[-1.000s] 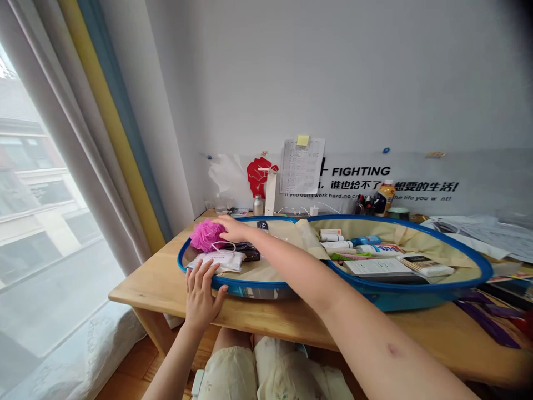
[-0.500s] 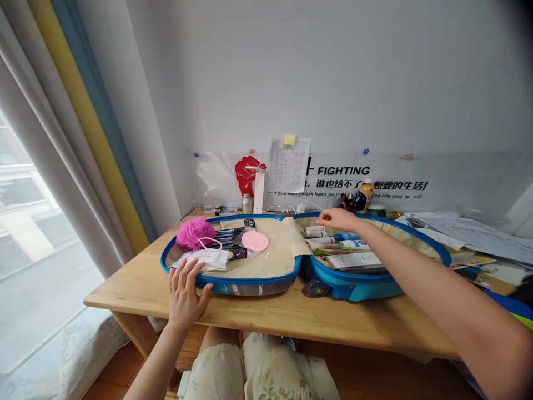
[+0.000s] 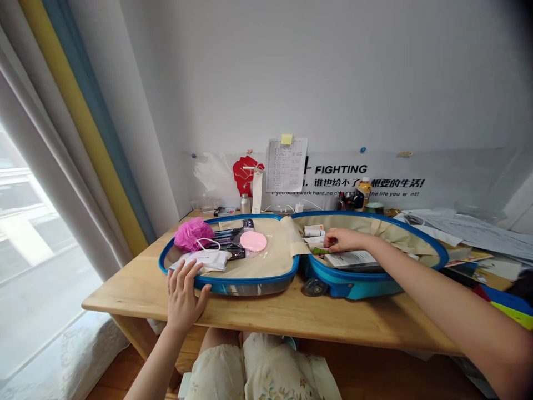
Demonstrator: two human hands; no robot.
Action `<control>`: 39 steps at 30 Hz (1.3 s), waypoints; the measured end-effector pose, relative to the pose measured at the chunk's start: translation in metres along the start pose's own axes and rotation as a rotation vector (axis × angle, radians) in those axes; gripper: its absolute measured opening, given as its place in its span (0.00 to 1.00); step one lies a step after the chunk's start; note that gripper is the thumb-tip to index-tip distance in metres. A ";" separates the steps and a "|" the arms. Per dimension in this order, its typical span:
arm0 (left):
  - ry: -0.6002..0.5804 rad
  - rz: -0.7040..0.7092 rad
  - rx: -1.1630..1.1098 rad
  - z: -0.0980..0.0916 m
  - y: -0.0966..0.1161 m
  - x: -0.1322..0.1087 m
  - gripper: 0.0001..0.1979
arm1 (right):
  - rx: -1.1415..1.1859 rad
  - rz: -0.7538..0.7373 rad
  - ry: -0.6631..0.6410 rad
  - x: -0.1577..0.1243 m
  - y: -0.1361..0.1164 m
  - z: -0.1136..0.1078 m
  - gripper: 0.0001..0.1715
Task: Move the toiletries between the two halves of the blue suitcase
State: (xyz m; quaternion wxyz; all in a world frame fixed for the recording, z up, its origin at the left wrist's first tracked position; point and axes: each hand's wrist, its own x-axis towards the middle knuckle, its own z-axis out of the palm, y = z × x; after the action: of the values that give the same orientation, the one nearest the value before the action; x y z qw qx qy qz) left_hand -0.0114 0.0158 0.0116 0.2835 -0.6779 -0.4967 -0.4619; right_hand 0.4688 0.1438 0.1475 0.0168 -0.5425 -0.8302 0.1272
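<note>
Lengthwise left-to-right, suitcase (image 3: 353, 283) open flat.

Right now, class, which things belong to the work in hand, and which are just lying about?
In hand: left hand on suitcase rim; right hand among tubes; puff, pouch, pink disc inside.
Lying about: papers, bottle, tin, wall sheet.

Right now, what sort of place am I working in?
Most likely a bedroom or study corner at home: a wooden desk pushed against the wall beside a curtained window, a "FIGHTING" wall banner above it, and an open blue suitcase packed with toiletries on top.
</note>
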 end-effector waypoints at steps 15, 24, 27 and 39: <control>-0.017 -0.022 -0.002 0.000 0.001 -0.001 0.24 | 0.143 0.055 0.032 -0.003 0.001 0.002 0.28; -0.034 -0.043 0.005 0.001 0.001 -0.001 0.24 | 0.342 0.076 0.186 -0.001 -0.032 -0.033 0.44; -0.031 -0.045 -0.001 0.001 0.001 -0.001 0.24 | 0.305 0.022 0.119 0.014 -0.072 -0.037 0.40; -0.040 -0.039 0.000 0.001 0.000 -0.002 0.24 | -0.066 -0.393 -0.209 0.087 -0.213 0.027 0.20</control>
State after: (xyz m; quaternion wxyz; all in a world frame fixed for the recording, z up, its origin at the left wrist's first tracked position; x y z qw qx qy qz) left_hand -0.0111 0.0160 0.0089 0.2646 -0.6770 -0.5156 -0.4537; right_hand 0.2377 0.1366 0.1608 -0.0625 -0.3544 -0.9209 0.1495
